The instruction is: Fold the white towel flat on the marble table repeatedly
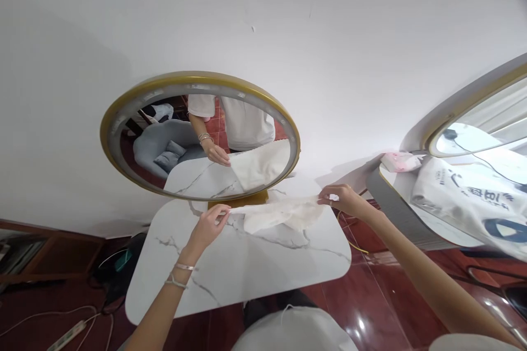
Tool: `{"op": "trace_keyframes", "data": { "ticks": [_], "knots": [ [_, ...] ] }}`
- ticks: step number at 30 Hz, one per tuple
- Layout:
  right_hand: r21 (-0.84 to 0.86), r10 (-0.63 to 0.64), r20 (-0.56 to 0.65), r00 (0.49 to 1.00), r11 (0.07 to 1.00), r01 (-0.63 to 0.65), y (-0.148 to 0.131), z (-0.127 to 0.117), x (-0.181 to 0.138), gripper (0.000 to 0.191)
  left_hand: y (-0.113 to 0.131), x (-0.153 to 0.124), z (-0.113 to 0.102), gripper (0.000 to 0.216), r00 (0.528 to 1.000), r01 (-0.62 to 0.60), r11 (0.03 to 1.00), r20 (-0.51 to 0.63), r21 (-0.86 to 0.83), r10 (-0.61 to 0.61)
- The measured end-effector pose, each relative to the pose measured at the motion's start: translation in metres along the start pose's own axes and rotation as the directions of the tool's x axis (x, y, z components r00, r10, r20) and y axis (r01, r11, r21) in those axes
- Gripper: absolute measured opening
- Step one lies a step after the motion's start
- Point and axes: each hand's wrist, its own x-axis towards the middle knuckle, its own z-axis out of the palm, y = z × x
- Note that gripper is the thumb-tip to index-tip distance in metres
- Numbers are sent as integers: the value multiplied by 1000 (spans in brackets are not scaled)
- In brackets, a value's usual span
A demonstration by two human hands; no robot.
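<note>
A thin white cloth or tissue sheet (284, 215) is stretched between my two hands above a white marble-patterned table (247, 269). My left hand (209, 225) pinches its left corner between thumb and fingers. At the other end, my right hand (341, 199) pinches the right corner, fingers closed. The sheet's lower part hangs in loose folds, and I cannot tell whether it touches the tabletop. Right behind it stands a round gold-rimmed mirror (206, 137), reflecting the sheet and one hand.
To the right is a second table (405, 189) bearing a pink-and-white pack (401, 161), a printed white bag (465, 192) and another mirror (436, 120). A power strip (68, 337) and cables lie on the red tiled floor at left, near a wooden cabinet (61, 263).
</note>
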Motion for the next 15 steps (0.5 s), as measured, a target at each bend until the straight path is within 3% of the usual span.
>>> {"op": "trace_keyframes", "data": {
  "ticks": [5,10,15],
  "knots": [
    [-52,10,154,988,999,-2,-2,-16,-8,38,18,14,-11,18,988,-53,998,147,46,45],
    [-87,22,117,993,996,-12,-4,-30,-15,40,39,29,-21,28,949,-160,981,290,110,122],
    [-109,13,45,999,994,-8,2,-44,-17,45,43,41,-16,21,945,-188,982,280,34,171]
  ]
}}
